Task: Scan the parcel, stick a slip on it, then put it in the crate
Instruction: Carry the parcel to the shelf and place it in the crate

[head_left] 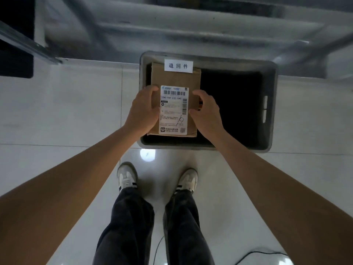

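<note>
Two-handed grip on the parcel [174, 81]: left hand [142, 111] clamps its left edge, right hand [207, 113] its right, fingers curled over the top. The brown box hangs over the left part of the grey crate [271, 104], shipping label [173, 109] up, white slip [178, 66] at its far end. Crate sits on the tiled floor [57, 111], just ahead of the shoes [127, 177].

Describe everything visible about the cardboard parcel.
The parcel is a flat brown cardboard box, closed, held face up over the left part of the grey crate. A white shipping label with barcodes and a handwritten mark covers its near half; a white slip printed with three characters sits at its far edge. The left hand and right hand grip its sides. Whether it rests on anything cannot be told.
</note>
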